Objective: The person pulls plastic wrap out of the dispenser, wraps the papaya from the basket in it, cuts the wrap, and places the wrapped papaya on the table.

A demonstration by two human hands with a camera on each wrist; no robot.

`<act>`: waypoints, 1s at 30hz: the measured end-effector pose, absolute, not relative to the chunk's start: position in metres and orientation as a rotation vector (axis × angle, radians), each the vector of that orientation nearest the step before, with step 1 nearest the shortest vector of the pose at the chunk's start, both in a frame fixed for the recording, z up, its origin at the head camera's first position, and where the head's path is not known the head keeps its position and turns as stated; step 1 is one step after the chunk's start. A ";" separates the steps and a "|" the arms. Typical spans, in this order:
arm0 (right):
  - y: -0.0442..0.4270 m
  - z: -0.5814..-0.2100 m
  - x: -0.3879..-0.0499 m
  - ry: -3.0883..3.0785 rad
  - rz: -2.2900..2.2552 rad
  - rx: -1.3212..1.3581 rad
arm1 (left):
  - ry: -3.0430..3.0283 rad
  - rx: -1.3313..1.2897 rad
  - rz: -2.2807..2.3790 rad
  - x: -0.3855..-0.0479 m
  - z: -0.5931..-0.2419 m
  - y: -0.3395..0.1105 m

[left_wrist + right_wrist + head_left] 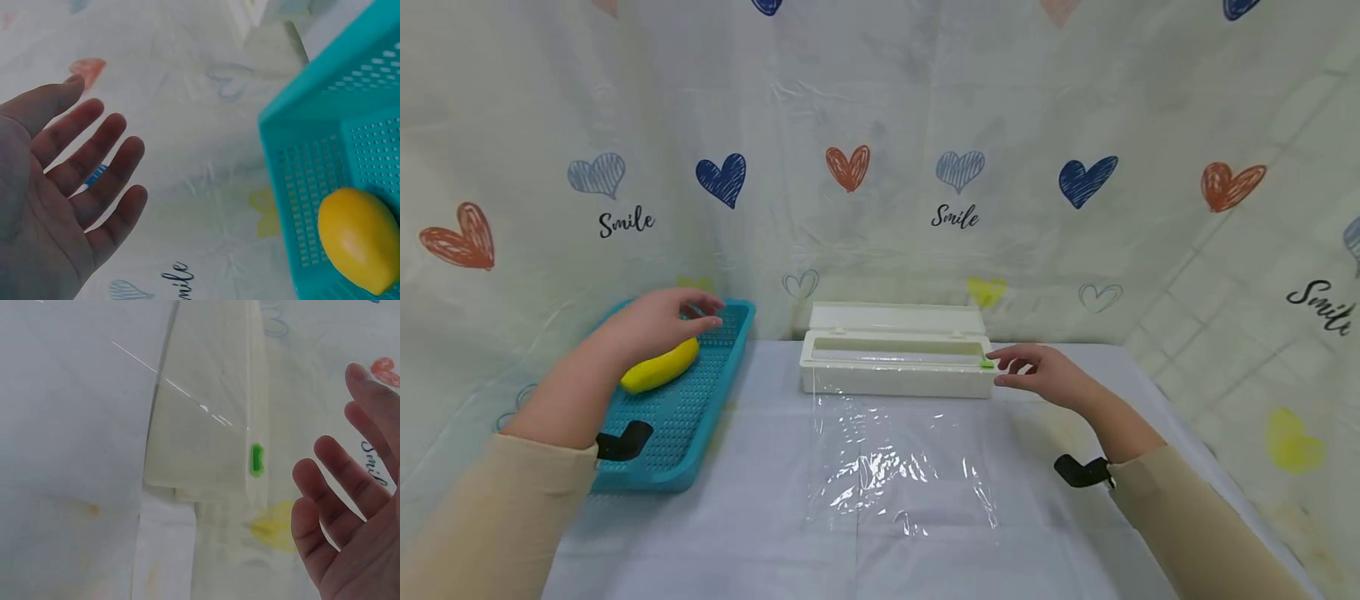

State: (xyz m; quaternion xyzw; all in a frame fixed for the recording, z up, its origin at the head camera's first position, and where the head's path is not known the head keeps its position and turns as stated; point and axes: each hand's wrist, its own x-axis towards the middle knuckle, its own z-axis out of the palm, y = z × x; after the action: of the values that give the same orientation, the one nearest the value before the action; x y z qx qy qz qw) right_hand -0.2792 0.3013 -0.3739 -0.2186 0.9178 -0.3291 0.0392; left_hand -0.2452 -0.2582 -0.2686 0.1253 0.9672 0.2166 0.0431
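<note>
My left hand (658, 327) hovers over the blue-green plastic basket (679, 471), its fingers loosely bent and nothing between them. Below it, in the basket, lies a smooth yellow fruit (660, 369) with a pointed end (357, 240); its exact kind is unclear. At the back of the table stands a white cling film dispenser (898, 382) with its lid raised. A sheet of clear film (887, 475) extends from it over the front onto the table. Beside the dispenser's right end, near the small green slide cutter (257, 460), is my right hand (1037, 375), fingers relaxed and holding nothing.
A white cloth (760, 533) covers the table. Behind it hangs a pale curtain (895, 100) printed with hearts and the word Smile. The basket's raised rim stands at the left, apart from the dispenser.
</note>
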 end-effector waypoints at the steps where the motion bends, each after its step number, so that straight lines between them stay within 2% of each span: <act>1: 0.302 -0.374 -0.283 2.815 -1.013 -0.645 | 2.959 0.376 0.671 -0.251 -0.271 -0.265; 13: 0.311 -0.399 -0.327 2.804 -1.037 -0.442 | 2.944 0.178 0.647 -0.305 -0.324 -0.340; 20: 0.308 -0.418 -0.336 2.749 -1.037 -0.420 | 2.916 0.038 0.529 -0.311 -0.348 -0.372; 30: 0.312 -0.422 -0.338 2.708 -1.036 -0.344 | 2.785 -0.003 0.582 -0.324 -0.377 -0.387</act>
State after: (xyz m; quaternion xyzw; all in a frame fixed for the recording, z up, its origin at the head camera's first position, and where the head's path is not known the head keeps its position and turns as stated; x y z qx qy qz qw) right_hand -0.3381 0.3116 -0.4219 -0.1171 0.9217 -0.3527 0.1108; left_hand -0.3245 -0.3870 -0.3769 -0.0012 0.9682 0.2021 0.1475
